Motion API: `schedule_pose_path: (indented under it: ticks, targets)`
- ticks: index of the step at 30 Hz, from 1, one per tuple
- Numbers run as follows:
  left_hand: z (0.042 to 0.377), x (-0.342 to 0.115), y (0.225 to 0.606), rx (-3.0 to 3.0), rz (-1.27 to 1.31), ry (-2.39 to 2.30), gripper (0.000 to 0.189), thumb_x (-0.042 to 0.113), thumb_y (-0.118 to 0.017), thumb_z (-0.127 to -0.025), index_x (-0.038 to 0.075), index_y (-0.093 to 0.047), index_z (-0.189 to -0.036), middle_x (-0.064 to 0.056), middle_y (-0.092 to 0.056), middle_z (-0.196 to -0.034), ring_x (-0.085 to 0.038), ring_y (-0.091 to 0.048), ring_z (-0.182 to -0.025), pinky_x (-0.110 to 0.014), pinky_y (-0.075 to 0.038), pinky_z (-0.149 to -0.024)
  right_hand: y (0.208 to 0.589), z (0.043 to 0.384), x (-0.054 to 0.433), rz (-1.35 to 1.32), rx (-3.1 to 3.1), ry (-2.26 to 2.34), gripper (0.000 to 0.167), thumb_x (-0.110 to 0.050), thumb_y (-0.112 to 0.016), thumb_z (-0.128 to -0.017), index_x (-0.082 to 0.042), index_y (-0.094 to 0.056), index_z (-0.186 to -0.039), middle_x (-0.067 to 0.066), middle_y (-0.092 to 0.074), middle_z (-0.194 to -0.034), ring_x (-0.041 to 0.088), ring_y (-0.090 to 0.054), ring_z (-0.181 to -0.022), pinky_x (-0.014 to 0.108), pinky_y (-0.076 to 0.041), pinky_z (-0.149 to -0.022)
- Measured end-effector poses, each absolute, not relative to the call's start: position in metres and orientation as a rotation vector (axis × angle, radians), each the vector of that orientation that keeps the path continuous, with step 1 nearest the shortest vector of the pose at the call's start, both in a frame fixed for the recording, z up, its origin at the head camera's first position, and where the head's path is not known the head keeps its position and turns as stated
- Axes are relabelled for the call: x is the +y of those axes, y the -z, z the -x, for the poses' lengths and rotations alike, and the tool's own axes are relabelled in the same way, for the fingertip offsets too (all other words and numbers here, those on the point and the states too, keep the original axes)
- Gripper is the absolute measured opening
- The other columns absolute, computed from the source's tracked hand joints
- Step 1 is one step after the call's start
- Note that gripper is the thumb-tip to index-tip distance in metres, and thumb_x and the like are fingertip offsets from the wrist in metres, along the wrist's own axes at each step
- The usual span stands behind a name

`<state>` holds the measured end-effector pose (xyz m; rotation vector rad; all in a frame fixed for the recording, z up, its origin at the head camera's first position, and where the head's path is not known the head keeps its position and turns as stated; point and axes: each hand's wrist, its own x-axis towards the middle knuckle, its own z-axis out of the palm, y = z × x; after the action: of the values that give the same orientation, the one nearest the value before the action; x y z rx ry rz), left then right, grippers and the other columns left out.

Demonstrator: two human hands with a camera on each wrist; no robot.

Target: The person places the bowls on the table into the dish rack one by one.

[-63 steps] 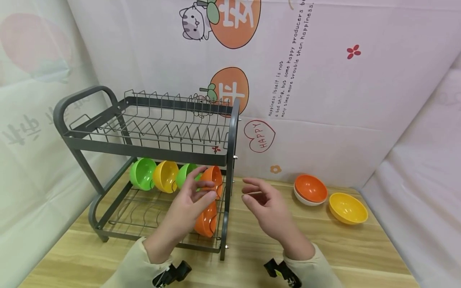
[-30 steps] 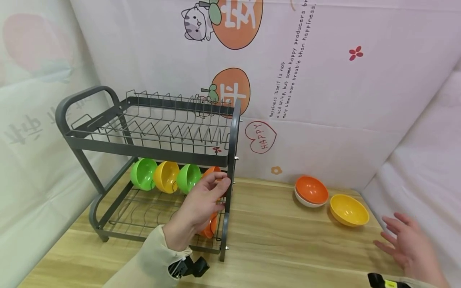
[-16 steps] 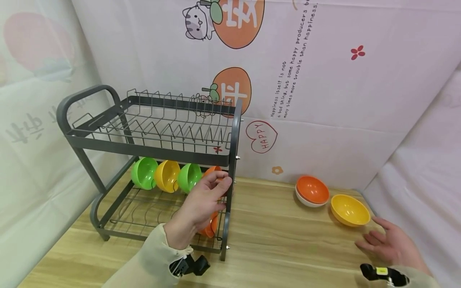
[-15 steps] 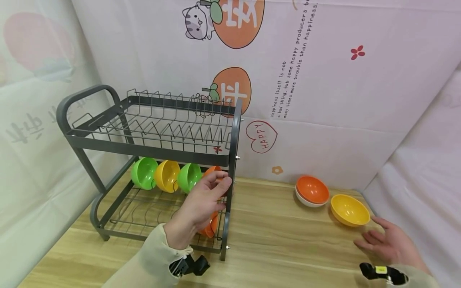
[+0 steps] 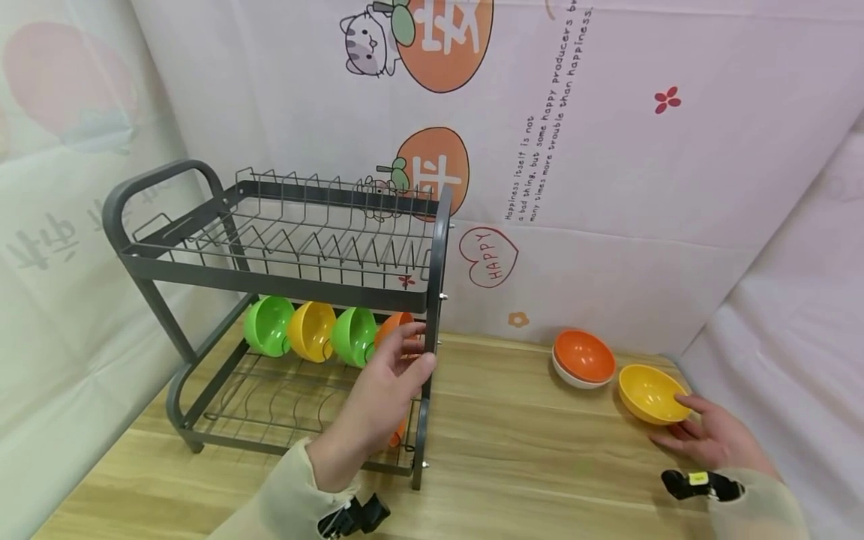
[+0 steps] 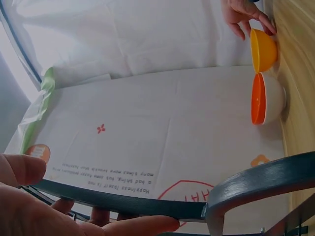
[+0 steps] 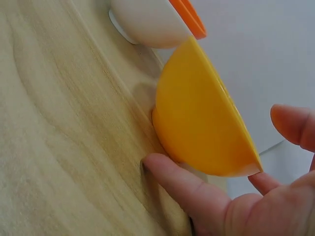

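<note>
The right hand (image 5: 717,436) is spread at a glossy, round bowl (image 5: 648,391), the left (image 5: 378,397) at a wire rack (image 5: 270,283)

rack (image 5: 283,281) sits left on the table (image 5: 526,457); bowls (image 5: 312,331) along its lower tier; left hand (image 5: 378,394) at its right post; stack (image 5: 583,356) of two well off to the right, before the backdrop (image 5: 607,289); loose bowl (image 5: 649,394) right of that, slightly nearer; right hand (image 5: 718,436) at that bowl's right side

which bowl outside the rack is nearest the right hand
The shiny yellow round bowl standing on the wood-grain table, with the right hand at its rim; the round orange bowl, white showing beneath it, is farther from the hand.
</note>
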<state>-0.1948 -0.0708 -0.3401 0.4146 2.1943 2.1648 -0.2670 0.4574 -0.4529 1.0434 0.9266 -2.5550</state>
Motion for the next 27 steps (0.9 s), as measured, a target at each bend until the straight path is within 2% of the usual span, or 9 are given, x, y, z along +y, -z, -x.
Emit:
schedule_pose_path:
  ticks: [6, 9, 12, 14, 16, 19, 22, 26, 27]
  targets:
    - [0.186, -0.072, 0.348, 2.328, -0.605, -2.11, 0.064, 0.016, -0.06, -0.1, 0.042, -0.033, -0.152, -0.005, -0.044, -0.139, -0.026, -0.047, -0.13, -0.048, -0.046, -0.101, 0.454, 0.27, 0.458, -0.944, 0.954, 2.582, 0.091, -0.007, -0.05, -0.103, -0.065, 0.008, -0.143, -0.022, 0.008, -0.159, 0.007, 0.001, -0.145, 0.065, -0.022, -0.108]
    - [0.184, -0.071, 0.35, 2.34, -0.637, -2.103, 0.069, 0.014, -0.06, -0.1, 0.049, -0.031, -0.152, -0.002, -0.042, -0.142, -0.025, -0.044, -0.132, -0.044, -0.048, -0.099, 0.458, 0.269, 0.462, -0.878, 0.93, 2.599, 0.088, -0.001, -0.04, -0.105, -0.065, 0.006, -0.143, -0.025, 0.011, -0.158, 0.007, 0.002, -0.145, 0.065, -0.019, -0.109]
    - [0.183, -0.071, 0.352, 2.353, -0.646, -2.097, 0.069, 0.015, -0.059, -0.101, 0.051, -0.03, -0.152, -0.001, -0.042, -0.143, -0.024, -0.043, -0.133, -0.043, -0.048, -0.099, 0.462, 0.267, 0.467, -0.806, 0.89, 2.62, 0.093, 0.007, -0.035, -0.103, -0.066, 0.004, -0.144, -0.025, 0.014, -0.158, 0.009, 0.002, -0.145, 0.064, -0.019, -0.11]
    - [0.183, -0.071, 0.352, 2.374, -0.642, -2.083, 0.066, 0.02, -0.058, -0.102, 0.051, -0.03, -0.152, 0.0, -0.042, -0.144, -0.024, -0.043, -0.132, -0.043, -0.048, -0.099, 0.464, 0.266, 0.469, -0.787, 0.868, 2.628, 0.096, 0.011, -0.036, -0.102, -0.066, 0.002, -0.144, -0.024, 0.014, -0.158, 0.015, -0.005, -0.146, 0.062, -0.021, -0.11]
    - [0.183, -0.071, 0.353, 2.399, -0.639, -2.062, 0.063, 0.026, -0.057, -0.103, 0.052, -0.029, -0.152, 0.001, -0.042, -0.144, -0.024, -0.044, -0.132, -0.044, -0.047, -0.1, 0.466, 0.266, 0.47, -0.767, 0.825, 2.637, 0.097, 0.013, -0.036, -0.101, -0.067, 0.0, -0.144, -0.024, 0.015, -0.158, 0.025, -0.021, -0.143, 0.06, -0.021, -0.111]
    - [0.182, -0.072, 0.353, 2.427, -0.635, -2.035, 0.061, 0.032, -0.056, -0.103, 0.053, -0.028, -0.152, 0.002, -0.042, -0.145, -0.023, -0.044, -0.133, -0.045, -0.047, -0.1, 0.468, 0.265, 0.47, -0.743, 0.828, 2.631, 0.097, 0.013, -0.035, -0.101, -0.066, 0.001, -0.145, -0.022, 0.016, -0.158, 0.035, -0.042, -0.126, 0.059, -0.023, -0.111]
    - [0.183, -0.072, 0.354, 2.434, -0.64, -2.031, 0.061, 0.03, -0.057, -0.103, 0.052, -0.028, -0.153, 0.002, -0.042, -0.145, -0.023, -0.044, -0.133, -0.046, -0.047, -0.1, 0.468, 0.265, 0.467, -0.726, 0.857, 2.622, 0.096, 0.014, -0.031, -0.101, -0.064, 0.003, -0.146, -0.02, 0.019, -0.159, 0.035, -0.036, -0.133, 0.058, -0.024, -0.111]
    - [0.183, -0.072, 0.354, 2.432, -0.637, -2.033, 0.063, 0.028, -0.058, -0.103, 0.053, -0.027, -0.152, 0.002, -0.043, -0.144, -0.023, -0.044, -0.132, -0.044, -0.048, -0.099, 0.466, 0.264, 0.464, -0.776, 0.853, 2.634, 0.094, 0.013, -0.03, -0.101, -0.062, 0.002, -0.147, -0.02, 0.017, -0.159, 0.018, -0.008, -0.146, 0.057, -0.025, -0.111]
    - [0.183, -0.072, 0.354, 2.434, -0.633, -2.03, 0.064, 0.029, -0.058, -0.103, 0.053, -0.027, -0.152, 0.002, -0.043, -0.144, -0.023, -0.045, -0.132, -0.044, -0.048, -0.099, 0.466, 0.263, 0.463, -0.783, 0.859, 2.633, 0.092, 0.012, -0.031, -0.101, -0.062, 0.002, -0.148, -0.02, 0.017, -0.159, 0.018, -0.007, -0.146, 0.057, -0.026, -0.111]
